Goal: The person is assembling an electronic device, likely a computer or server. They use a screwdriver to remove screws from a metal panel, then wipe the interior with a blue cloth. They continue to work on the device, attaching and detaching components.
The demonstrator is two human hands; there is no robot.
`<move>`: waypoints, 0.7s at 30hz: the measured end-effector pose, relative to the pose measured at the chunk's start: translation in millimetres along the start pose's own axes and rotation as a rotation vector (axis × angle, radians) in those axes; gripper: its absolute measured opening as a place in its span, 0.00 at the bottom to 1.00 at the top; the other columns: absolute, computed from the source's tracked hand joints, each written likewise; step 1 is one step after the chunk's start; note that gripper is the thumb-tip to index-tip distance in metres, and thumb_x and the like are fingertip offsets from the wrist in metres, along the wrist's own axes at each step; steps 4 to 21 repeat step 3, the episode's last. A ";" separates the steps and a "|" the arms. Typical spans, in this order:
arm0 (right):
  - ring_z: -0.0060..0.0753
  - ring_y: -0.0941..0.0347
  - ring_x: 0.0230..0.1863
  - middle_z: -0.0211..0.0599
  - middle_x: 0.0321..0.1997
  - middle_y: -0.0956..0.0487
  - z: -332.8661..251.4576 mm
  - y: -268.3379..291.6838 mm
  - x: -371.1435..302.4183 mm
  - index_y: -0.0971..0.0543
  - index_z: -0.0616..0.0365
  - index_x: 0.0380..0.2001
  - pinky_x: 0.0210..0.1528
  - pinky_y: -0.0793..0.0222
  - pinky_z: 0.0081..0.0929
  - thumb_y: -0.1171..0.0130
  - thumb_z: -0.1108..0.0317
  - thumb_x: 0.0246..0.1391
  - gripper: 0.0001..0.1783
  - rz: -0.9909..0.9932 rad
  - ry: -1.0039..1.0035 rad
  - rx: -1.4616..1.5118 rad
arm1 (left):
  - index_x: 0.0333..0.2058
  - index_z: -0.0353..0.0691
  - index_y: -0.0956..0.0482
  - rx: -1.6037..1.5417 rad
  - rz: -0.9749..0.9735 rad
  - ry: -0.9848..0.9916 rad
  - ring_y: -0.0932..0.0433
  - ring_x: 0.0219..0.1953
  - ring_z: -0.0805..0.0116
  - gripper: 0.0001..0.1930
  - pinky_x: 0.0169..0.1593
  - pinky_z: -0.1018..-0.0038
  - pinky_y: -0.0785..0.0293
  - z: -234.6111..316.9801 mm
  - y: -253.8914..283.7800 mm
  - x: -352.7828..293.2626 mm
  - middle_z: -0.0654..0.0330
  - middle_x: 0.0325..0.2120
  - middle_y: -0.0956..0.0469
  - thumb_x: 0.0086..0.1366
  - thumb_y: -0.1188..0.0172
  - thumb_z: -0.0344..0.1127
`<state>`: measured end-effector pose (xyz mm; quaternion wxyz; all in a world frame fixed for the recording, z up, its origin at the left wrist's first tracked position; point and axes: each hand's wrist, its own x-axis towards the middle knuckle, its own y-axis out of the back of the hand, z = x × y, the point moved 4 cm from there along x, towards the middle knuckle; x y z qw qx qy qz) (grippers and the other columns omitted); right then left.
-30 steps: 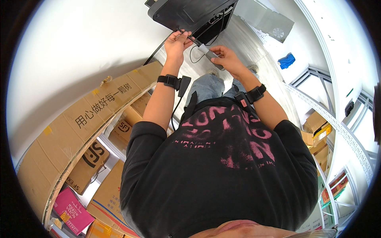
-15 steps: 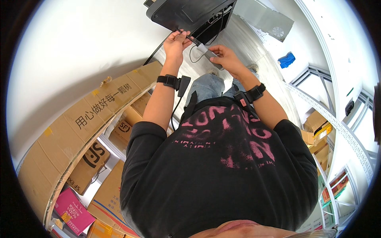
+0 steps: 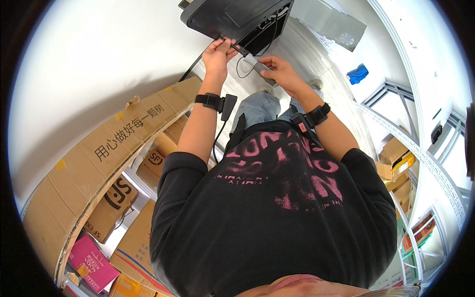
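Between my hands runs a slim grey-handled tool [image 3: 263,70] with a pale collar and a thin dark shaft; its exact kind cannot be made out. My right hand [image 3: 282,73] is closed round the grey handle. The fingers of my left hand [image 3: 216,57] pinch the dark shaft close to the black computer case [image 3: 217,20]. Whether the shaft's end touches the case is hidden by those fingers. A thin dark cable [image 3: 238,72] loops just below the shaft, between my hands. The case's side shows a dark opening with cables inside.
A grey metal panel [image 3: 336,27] with a round vent lies beyond the case, on the right. A blue item [image 3: 357,74] is farther right, near white metal shelving [image 3: 396,123]. Cardboard boxes [image 3: 111,203] fill a shelf on my left, behind a long cardboard strip [image 3: 74,178].
The computer case has shifted very slightly to the left. My right hand and the tool have moved a touch up and left; both hands keep their hold.
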<state>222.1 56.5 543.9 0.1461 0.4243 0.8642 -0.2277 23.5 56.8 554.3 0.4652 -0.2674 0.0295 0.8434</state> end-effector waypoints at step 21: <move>0.23 0.33 0.43 0.32 0.43 0.26 0.3 0.4 -0.3 0.29 0.63 0.49 0.47 0.37 0.20 0.43 0.75 0.49 0.21 -0.014 -0.014 0.018 | 0.38 0.35 0.30 0.007 -0.002 0.002 0.20 0.34 0.61 0.07 0.38 0.74 0.21 0.4 -0.8 -0.1 0.52 0.35 0.22 0.62 0.44 0.29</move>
